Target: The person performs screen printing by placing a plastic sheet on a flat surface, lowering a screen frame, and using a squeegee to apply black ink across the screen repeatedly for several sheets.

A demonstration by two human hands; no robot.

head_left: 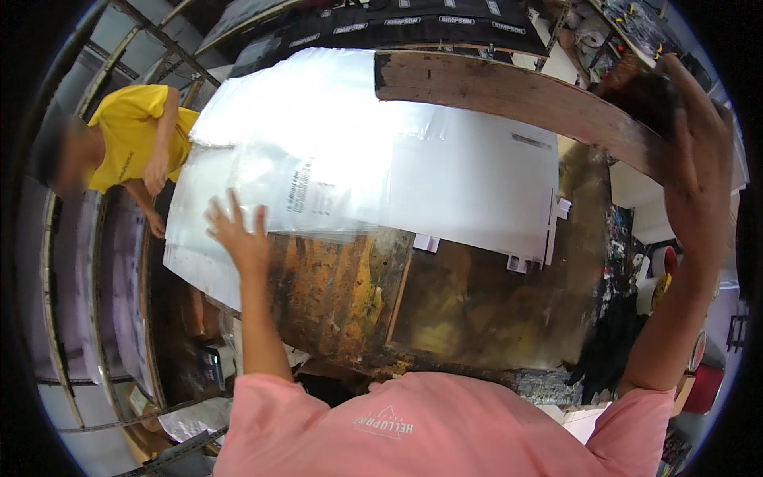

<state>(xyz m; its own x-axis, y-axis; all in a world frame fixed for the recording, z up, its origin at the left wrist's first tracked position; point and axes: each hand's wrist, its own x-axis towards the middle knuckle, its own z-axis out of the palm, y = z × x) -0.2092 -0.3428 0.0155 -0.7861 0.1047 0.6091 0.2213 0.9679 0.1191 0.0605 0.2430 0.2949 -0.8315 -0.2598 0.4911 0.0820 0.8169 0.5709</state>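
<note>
My left hand (238, 236) is open, its fingers spread over the near left edge of a clear plastic sheet (338, 199). That sheet carries dark print and overlaps a broad white sheet (473, 171) across the worktable. At the far right my right hand (699, 151) is raised, thumb and fingers closed around the right end of a long, worn wooden bar (509, 95). The bar slants over the far part of the white sheet. A dark, blurred patch sits beside my right fingers; I cannot make out what it is.
The table's stained wooden top (334, 294) and a glossy brown panel (493, 314) lie nearest me. Small white tabs (427, 242) stick out below the sheet. A person in a yellow shirt (131, 127) stands at the left corner. Black printed pieces (397, 32) lie behind; black cloth (612, 350) hangs at right.
</note>
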